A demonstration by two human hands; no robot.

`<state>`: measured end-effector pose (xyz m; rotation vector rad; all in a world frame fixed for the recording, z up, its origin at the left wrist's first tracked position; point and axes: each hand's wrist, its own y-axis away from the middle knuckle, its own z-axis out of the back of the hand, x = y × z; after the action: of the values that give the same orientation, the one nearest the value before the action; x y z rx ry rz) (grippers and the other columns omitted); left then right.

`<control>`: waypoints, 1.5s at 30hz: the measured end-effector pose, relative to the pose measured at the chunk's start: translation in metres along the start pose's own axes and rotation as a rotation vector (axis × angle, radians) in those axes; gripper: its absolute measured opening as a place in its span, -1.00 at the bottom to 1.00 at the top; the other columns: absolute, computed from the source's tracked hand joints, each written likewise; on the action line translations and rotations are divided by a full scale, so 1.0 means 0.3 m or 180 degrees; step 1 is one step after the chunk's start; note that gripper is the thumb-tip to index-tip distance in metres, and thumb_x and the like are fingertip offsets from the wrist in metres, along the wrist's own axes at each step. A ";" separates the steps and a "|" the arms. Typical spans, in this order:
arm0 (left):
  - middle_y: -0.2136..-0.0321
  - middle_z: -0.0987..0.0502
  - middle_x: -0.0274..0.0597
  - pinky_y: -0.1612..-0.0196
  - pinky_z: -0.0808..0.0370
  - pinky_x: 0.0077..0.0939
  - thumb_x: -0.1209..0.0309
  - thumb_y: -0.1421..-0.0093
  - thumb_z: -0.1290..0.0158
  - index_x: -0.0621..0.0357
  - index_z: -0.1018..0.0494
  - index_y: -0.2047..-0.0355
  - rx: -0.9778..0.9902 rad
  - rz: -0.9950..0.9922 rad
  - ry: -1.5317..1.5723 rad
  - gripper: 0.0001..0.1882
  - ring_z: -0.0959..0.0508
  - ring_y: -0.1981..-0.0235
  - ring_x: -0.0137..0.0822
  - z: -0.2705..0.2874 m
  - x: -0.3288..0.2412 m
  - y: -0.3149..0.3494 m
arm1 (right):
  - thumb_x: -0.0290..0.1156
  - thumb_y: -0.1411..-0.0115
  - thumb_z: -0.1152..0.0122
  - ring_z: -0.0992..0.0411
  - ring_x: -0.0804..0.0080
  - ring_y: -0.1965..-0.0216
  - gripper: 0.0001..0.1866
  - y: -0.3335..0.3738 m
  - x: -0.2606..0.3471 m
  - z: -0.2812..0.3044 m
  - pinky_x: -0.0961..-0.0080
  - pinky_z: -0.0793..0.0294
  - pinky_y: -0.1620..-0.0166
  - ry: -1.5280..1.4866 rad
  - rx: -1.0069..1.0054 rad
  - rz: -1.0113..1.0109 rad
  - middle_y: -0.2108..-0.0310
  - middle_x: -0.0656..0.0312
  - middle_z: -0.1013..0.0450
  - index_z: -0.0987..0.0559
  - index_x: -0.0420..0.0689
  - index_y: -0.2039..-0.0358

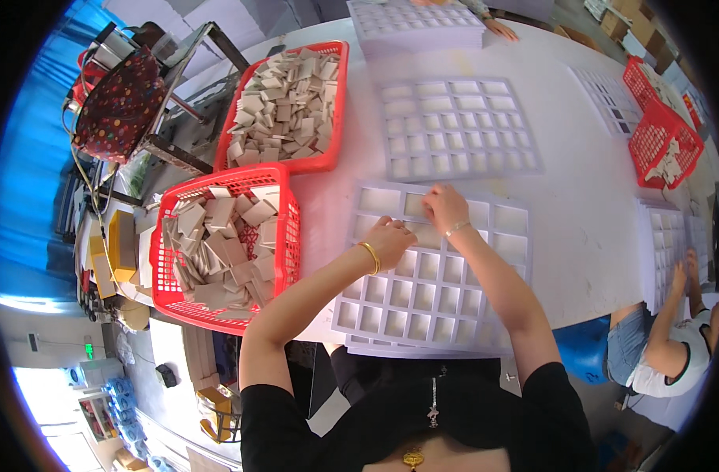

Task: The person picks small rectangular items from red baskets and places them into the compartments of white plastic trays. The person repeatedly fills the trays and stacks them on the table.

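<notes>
A white compartment tray [395, 277] lies in front of me on top of other trays, its grid of square and wider cells facing up. My left hand [389, 240] rests low over the tray's upper middle cells, fingers bent and drawn together. Just up and to the right, my right hand [447, 207] pinches down at a cell in the top row. Whatever either hand holds is hidden by the fingers. To the left, a red plastic basket [295, 228] is filled with flat pale tiles [226, 250]; a second red basket [341, 102] of similar pieces stands behind it.
Another compartment tray [460, 175] lies beyond mine, and a tray stack [422, 41] stands farther back near another person's hand [501, 30]. More red baskets [665, 141] sit at the right, where a person works beside stacked trays [660, 244]. A metal-framed cart [178, 153] stands left.
</notes>
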<state>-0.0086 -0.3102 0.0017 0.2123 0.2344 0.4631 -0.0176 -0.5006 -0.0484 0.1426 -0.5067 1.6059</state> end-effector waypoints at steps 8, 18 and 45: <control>0.50 -0.54 -0.09 0.40 -0.46 -0.18 0.36 -0.15 0.03 -0.04 -0.48 0.30 -0.2223 0.1026 0.0442 -0.86 -0.55 0.43 -0.03 0.230 0.407 0.013 | -0.47 0.09 -0.23 -0.39 0.28 0.32 -0.87 0.027 0.010 0.006 0.38 -0.41 0.25 0.0626 0.0441 0.0202 0.37 0.28 -0.42 -0.57 -0.04 0.45; -0.14 -0.23 0.05 -0.04 -0.40 -0.11 0.19 0.01 -0.19 -0.10 -0.14 -0.16 -0.1797 0.4268 0.0375 -0.27 -0.36 -0.05 0.19 0.298 1.133 0.310 | -0.48 0.12 -0.25 -0.37 0.28 0.33 -0.77 0.042 0.049 0.029 0.39 -0.42 0.31 0.0510 0.0348 0.0196 0.36 0.28 -0.38 -0.54 -0.10 0.36; 0.33 -0.54 0.03 0.24 -0.48 -0.24 0.51 0.03 -0.07 0.05 -0.40 0.20 -0.3165 0.3218 0.0416 -0.67 -0.57 0.30 -0.02 0.263 1.204 0.353 | -0.48 0.09 -0.21 -0.39 0.29 0.26 -0.78 0.059 0.079 0.027 0.39 -0.48 0.24 0.0507 0.0330 0.0009 0.31 0.28 -0.39 -0.54 -0.10 0.34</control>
<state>0.2827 -0.0619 0.0407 -0.7215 -0.0174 1.5323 -0.0392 -0.4825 -0.0361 0.0910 -0.3010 1.6315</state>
